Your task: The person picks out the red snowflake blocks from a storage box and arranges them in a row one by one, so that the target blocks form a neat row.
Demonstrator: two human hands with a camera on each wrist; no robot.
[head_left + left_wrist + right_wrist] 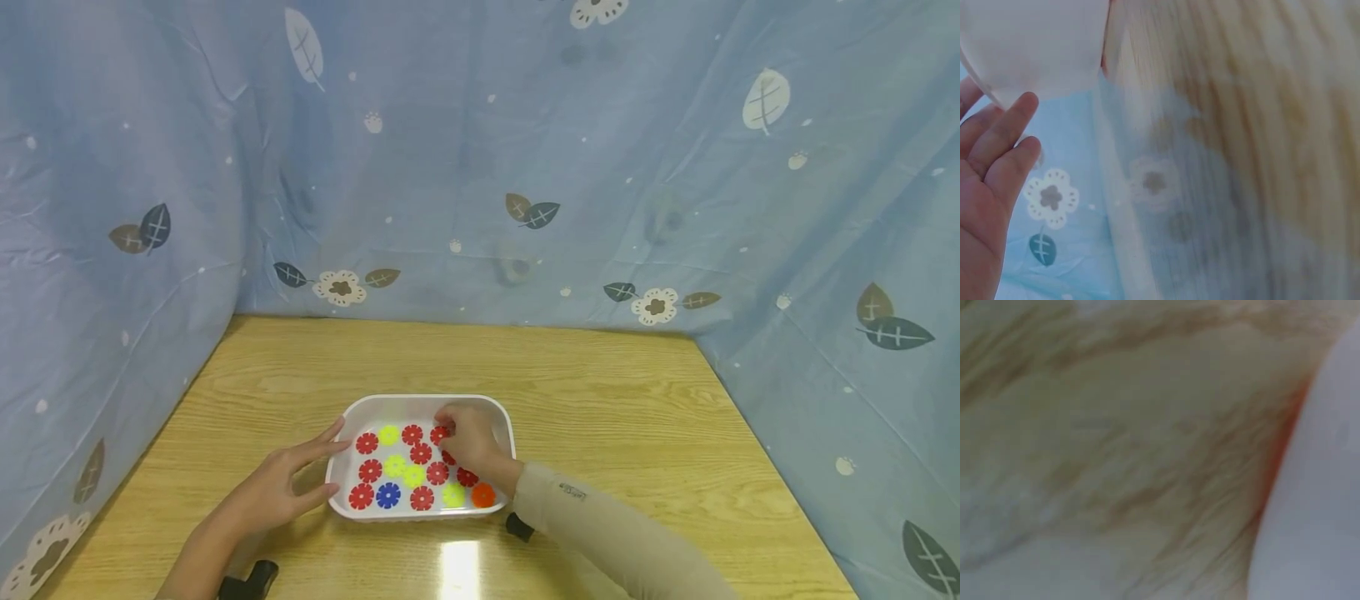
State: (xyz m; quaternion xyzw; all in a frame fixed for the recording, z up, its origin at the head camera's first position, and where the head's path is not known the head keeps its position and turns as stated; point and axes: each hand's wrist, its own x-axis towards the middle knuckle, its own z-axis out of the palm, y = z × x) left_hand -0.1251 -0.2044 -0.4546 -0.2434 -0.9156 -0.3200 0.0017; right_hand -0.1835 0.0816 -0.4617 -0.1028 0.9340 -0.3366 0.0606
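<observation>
- flower-shaped discs (421, 453) are scattered over the floor of the white tray (408, 407), mostly red, with several yellow ones among them.
- one blue disc (387, 495) is set near the tray's front wall, left of its middle; one orange disc (483, 495) is set in the tray's front right corner.
- the left grip (285, 486) is held wide at the tray's left side, its thumb and fingers spread apart and laid against the rim.
- the right grip (472, 437) is lowered into the tray's back right part, fingers bent downward right beside a red disc; whether that disc is pinched or only touched cannot be told, as the fingertips are partly hidden.
- the right arm is covered by a beige sleeve (615, 533), stretched away from the tray's front right corner.
- the tray is carried by a wooden bench (600, 400), on which a bright reflection is seen in front of the tray.
- behind the tray and to both sides, the bench is enclosed by a blue curtain (450, 150) printed with leaves and flowers.
</observation>
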